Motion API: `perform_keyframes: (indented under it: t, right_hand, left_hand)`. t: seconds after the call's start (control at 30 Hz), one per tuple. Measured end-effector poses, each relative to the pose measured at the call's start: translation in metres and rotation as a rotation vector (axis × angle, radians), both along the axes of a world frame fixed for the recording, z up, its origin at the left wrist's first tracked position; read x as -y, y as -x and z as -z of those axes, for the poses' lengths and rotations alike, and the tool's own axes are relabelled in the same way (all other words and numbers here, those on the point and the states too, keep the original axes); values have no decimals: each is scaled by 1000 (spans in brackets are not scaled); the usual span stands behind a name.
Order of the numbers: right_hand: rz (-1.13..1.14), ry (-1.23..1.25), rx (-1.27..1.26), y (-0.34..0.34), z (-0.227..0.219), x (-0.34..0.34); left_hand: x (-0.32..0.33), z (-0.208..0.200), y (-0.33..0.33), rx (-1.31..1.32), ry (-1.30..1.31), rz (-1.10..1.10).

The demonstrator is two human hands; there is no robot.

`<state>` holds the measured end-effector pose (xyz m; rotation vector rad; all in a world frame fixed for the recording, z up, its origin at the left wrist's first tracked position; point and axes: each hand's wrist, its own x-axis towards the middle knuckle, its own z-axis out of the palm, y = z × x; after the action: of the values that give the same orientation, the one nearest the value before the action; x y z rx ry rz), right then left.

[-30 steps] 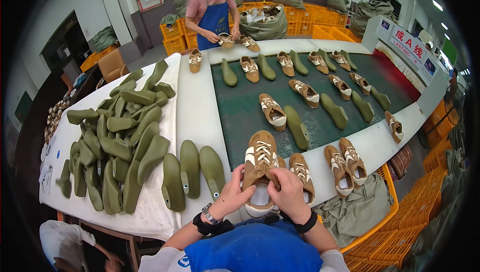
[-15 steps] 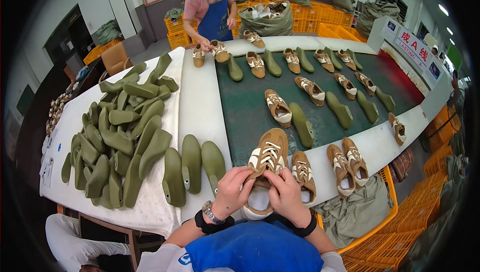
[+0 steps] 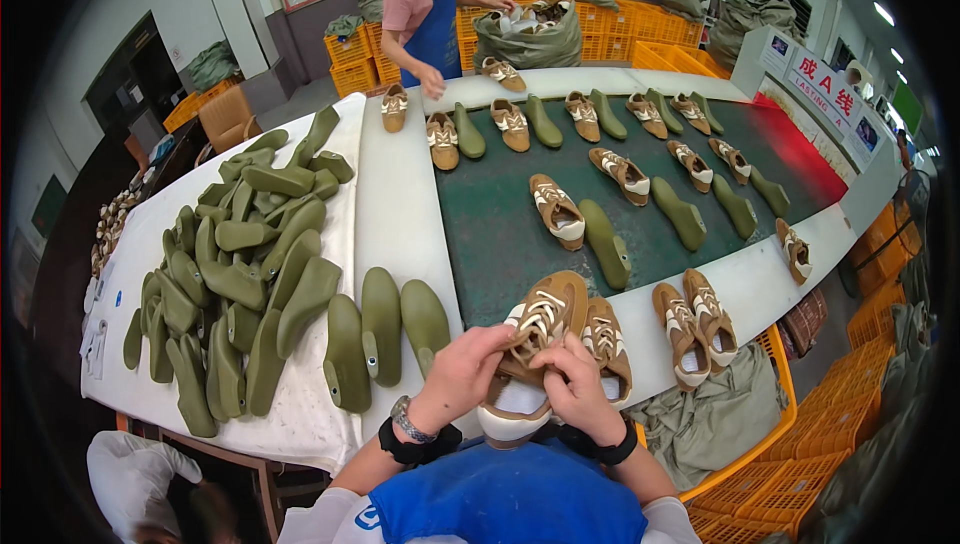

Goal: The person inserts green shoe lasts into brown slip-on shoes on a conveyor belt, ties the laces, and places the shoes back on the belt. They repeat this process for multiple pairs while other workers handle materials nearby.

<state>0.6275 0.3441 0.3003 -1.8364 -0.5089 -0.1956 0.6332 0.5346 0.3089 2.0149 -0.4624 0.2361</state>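
A brown suede sneaker (image 3: 552, 306) with white laces and trim is held in front of me, toe pointing away and its pale insole showing. My left hand (image 3: 462, 376) is closed on the left side of its opening, near the tongue. The fingers of my right hand (image 3: 580, 392) pinch the other side by the laces. Just right of it stands another brown sneaker (image 3: 608, 344) on the white table edge. Left of my hands, three green shoe lasts (image 3: 381, 324) lie side by side.
A heap of green lasts (image 3: 245, 234) covers the white cloth at left. Sneakers and lasts stand in rows on the green belt (image 3: 490, 264). Across the table a co-worker (image 3: 430, 19) in a blue apron stands near a sack of shoes (image 3: 530, 39). Yellow crates (image 3: 770, 484) are at right.
The sneaker I hold has tipped and shifted slightly down, my fingers moving about its opening. Across the table, the co-worker has let go of a sneaker on the belt and turned toward the sack.
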Motion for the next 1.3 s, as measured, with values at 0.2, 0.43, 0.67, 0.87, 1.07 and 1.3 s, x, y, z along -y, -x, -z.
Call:
perform_keyframes:
  t: [0.2, 0.43, 0.67, 0.87, 1.07, 1.3]
  right_hand:
    - [167, -38, 187, 0, 6, -9]
    - [306, -319, 61, -6, 26, -8]
    - [280, -389, 11, -10, 22, -10]
    - [208, -326, -33, -11, 13, -9]
    - [240, -102, 167, -7, 6, -15]
    - [216, -86, 207, -5, 10, -14]
  left_hand:
    - [9, -7, 0, 228, -345, 105]
    - [1, -1, -4, 267, -226, 276]
    - [-14, 9, -2, 253, -202, 309]
    - [-4, 4, 2, 203, -121, 183]
    - [1, -1, -2, 213, -155, 152]
    - [3, 0, -8, 120, -96, 268]
